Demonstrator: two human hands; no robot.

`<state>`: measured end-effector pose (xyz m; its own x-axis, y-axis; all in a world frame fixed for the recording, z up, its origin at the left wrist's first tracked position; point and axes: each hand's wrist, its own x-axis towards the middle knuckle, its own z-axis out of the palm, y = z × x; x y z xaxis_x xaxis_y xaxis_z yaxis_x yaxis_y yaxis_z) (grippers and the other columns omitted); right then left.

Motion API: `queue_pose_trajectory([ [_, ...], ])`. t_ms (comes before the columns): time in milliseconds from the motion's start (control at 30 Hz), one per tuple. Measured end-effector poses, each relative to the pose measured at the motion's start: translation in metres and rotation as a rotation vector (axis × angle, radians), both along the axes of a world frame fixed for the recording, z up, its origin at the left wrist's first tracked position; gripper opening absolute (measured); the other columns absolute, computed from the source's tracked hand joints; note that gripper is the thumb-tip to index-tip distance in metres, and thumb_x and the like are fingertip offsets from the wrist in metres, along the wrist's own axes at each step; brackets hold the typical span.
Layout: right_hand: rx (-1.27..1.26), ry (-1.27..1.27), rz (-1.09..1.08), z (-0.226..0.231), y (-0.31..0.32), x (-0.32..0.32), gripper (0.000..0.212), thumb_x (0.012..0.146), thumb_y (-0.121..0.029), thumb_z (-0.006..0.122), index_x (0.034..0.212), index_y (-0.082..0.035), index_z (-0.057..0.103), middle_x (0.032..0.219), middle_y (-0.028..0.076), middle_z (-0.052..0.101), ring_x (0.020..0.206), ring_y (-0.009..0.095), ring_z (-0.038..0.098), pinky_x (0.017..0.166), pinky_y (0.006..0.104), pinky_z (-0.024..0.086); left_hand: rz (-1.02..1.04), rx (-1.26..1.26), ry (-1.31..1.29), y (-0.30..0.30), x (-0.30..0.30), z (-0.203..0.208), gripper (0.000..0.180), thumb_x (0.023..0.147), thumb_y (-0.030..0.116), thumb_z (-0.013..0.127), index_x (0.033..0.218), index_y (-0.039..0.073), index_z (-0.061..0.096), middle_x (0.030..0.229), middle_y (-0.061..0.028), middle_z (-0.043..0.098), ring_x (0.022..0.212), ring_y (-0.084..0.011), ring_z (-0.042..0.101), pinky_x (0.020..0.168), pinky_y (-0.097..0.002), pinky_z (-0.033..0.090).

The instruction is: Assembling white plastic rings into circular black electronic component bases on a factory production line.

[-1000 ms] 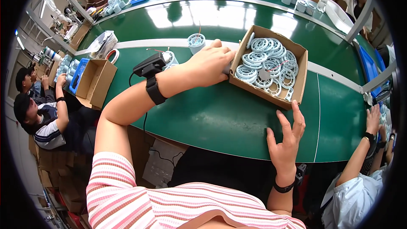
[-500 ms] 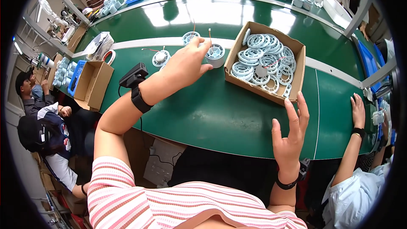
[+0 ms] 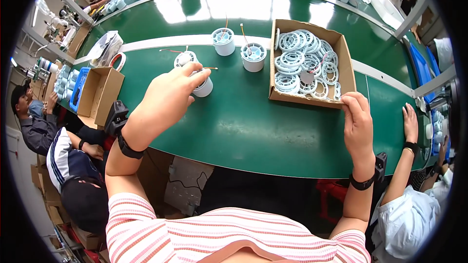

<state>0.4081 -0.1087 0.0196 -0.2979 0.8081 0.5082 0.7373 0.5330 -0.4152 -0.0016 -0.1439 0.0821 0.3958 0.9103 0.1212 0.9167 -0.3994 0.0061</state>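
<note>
My left hand (image 3: 168, 92) bends over a light blue plastic cup (image 3: 204, 88) with a thin wire at its top. Its fingers lie on the rim and the thumb is at the side, hiding part of the cup. Just behind it a similar round part (image 3: 185, 58) with a white centre is partly covered by my fingers. Two more light blue cups, one farther back (image 3: 224, 44) and one to the right (image 3: 253, 58), stand upright with thin wires rising from them. My right hand (image 3: 359, 124) pinches the near right corner of an open cardboard box (image 3: 304, 100) of light blue plastic rings (image 3: 292, 58).
On the left of the green table (image 3: 243, 136) are a cardboard box (image 3: 109, 95), a blue tray (image 3: 80, 90), a clear plastic bag (image 3: 107, 48) and a tape roll (image 3: 117, 62). A co-worker's hand (image 3: 410, 122) rests at the right. Metal posts (image 3: 431, 85) frame the table.
My left hand has moved left and nearer, from beside the right-hand cup to another cup. My right hand has gone from open in the air to the box's corner.
</note>
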Motion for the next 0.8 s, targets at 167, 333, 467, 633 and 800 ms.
queue_pose_trajectory([
  [167,-0.043,-0.048,0.014,0.006,0.002,0.003,0.013,0.096,0.003,0.061,0.109,0.001,0.064,0.112,0.013,0.065,0.106,0.033,0.061,0.093,0.0377,0.049,-0.025,-0.014,-0.133,0.006,-0.006,-0.010,0.060,0.076,-0.004,0.078,0.133,0.008,0.062,0.124,-0.0093,0.061,0.108,-0.0314,0.067,0.088,-0.0416,0.056],
  [333,0.160,-0.125,0.030,0.050,0.007,-0.019,0.015,0.094,-0.003,0.067,0.109,-0.001,0.067,0.111,0.012,0.065,0.110,0.035,0.060,0.099,0.0416,0.047,-0.103,-0.134,-0.226,0.006,0.003,-0.011,0.058,0.077,0.002,0.081,0.131,0.007,0.061,0.123,-0.0089,0.061,0.108,-0.0310,0.065,0.090,-0.0414,0.054],
  [467,0.216,-0.175,0.157,0.057,0.055,-0.047,0.017,0.091,-0.009,0.072,0.107,-0.004,0.070,0.111,0.011,0.064,0.116,0.035,0.058,0.102,0.0446,0.045,-0.286,-0.126,-0.255,0.008,0.036,-0.012,0.059,0.075,0.011,0.085,0.129,0.008,0.063,0.121,-0.0085,0.061,0.108,-0.0299,0.061,0.094,-0.0412,0.050],
  [633,0.174,-0.377,0.320,0.024,0.103,-0.078,0.016,0.087,-0.011,0.075,0.101,-0.005,0.071,0.116,0.011,0.062,0.122,0.034,0.054,0.102,0.0448,0.045,-0.510,-0.024,-0.291,0.007,0.077,-0.031,0.061,0.072,0.030,0.090,0.124,0.010,0.067,0.118,-0.0069,0.060,0.105,-0.0308,0.055,0.098,-0.0424,0.045],
  [800,0.088,-0.314,0.291,0.039,0.082,-0.069,0.016,0.086,-0.010,0.076,0.099,-0.005,0.069,0.122,0.011,0.058,0.123,0.034,0.054,0.103,0.0452,0.045,-0.555,-0.007,-0.455,0.007,0.086,-0.056,0.063,0.072,0.041,0.091,0.121,0.010,0.067,0.117,-0.0067,0.059,0.108,-0.0319,0.055,0.094,-0.0435,0.047],
])
